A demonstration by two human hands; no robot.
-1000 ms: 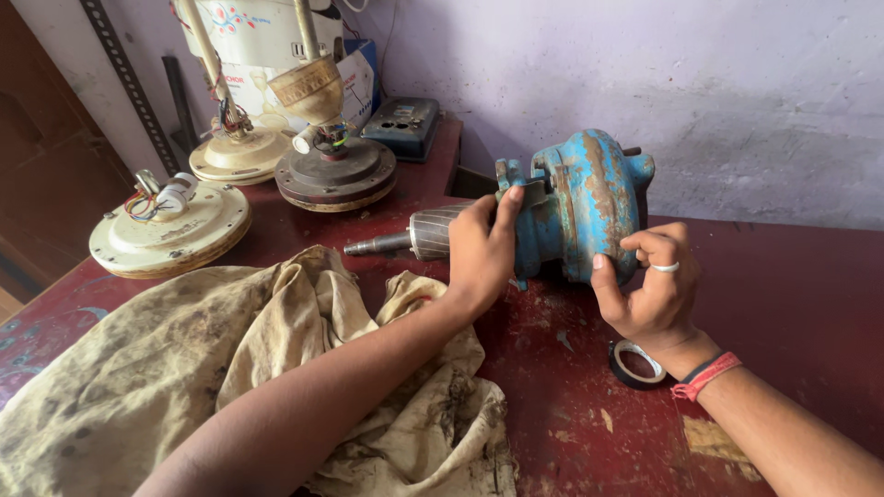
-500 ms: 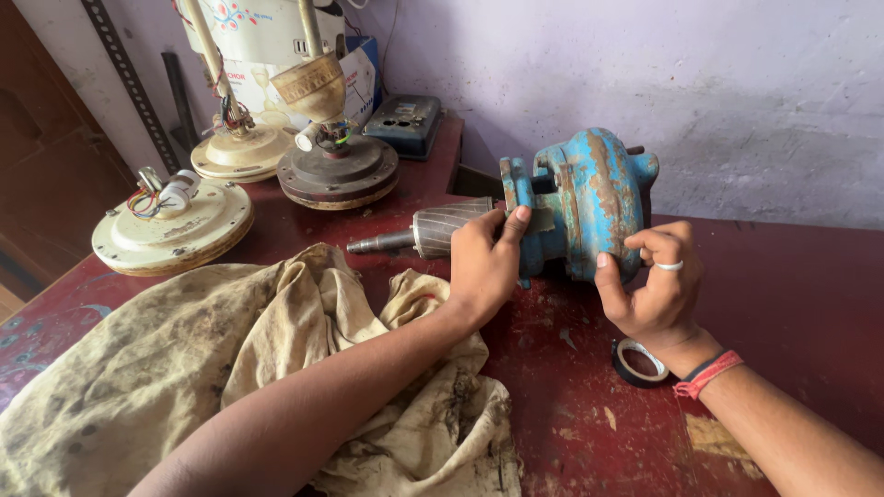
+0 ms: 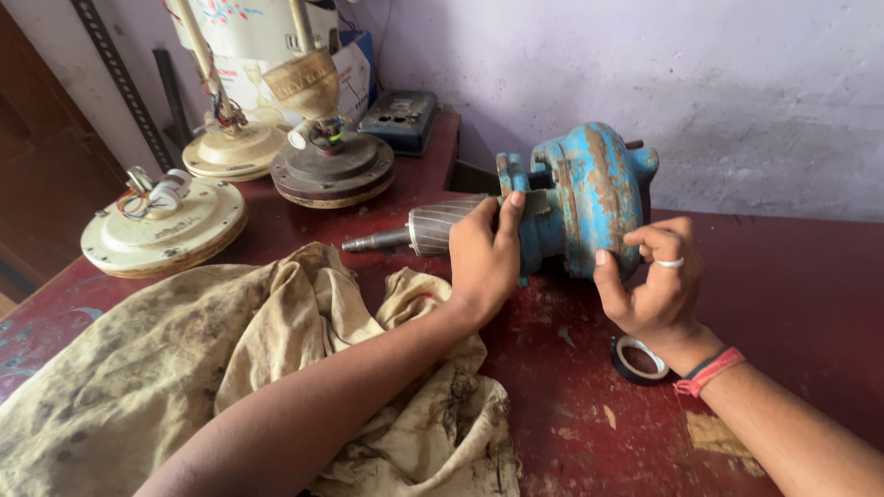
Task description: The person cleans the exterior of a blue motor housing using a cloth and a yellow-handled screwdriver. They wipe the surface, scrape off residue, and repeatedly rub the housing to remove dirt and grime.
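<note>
A worn blue motor housing [image 3: 589, 198] with rust patches lies on its side on the dark red table [image 3: 792, 276]. A grey rotor with a steel shaft [image 3: 410, 236] sticks out of its left end. My left hand [image 3: 483, 258] grips the rotor where it meets the housing. My right hand [image 3: 654, 285], with a ring on one finger and a red band at the wrist, cups the housing's near right side, thumb against it.
A dirty beige cloth [image 3: 184, 368] covers the table's near left. A roll of black tape [image 3: 638, 359] lies by my right wrist. Three ceiling-fan motors [image 3: 161, 230] stand at the back left, with a grey box [image 3: 401, 120] against the wall.
My left hand has shifted slightly along the rotor toward the housing. The right hand stays on the housing.
</note>
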